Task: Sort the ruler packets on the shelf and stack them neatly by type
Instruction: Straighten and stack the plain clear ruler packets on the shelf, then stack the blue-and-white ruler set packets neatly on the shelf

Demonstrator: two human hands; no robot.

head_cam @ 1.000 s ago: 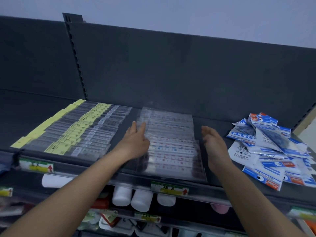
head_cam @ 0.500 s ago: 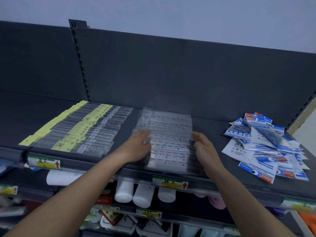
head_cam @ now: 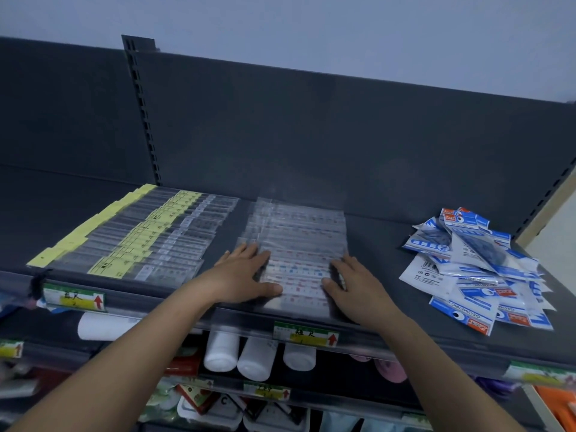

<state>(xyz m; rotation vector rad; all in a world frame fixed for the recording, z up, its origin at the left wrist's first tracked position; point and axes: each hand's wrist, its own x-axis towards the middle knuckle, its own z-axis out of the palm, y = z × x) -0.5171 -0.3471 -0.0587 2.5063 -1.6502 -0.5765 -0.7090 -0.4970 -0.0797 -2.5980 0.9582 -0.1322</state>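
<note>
Dim bluish flat light, weak shadows, mild glare on clear ruler packets [head_cam: 299, 232], wide-angle bending at edges, lower shelf goods [head_cam: 249, 357] blurred.

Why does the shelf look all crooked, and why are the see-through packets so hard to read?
Head view: the wide-angle lens slants and stretches the back panel. The light is dim and bluish, so the dark shelf looks murky. The clear ruler packets catch pale glare, which washes out their print. The white bottles below look soft.
</note>
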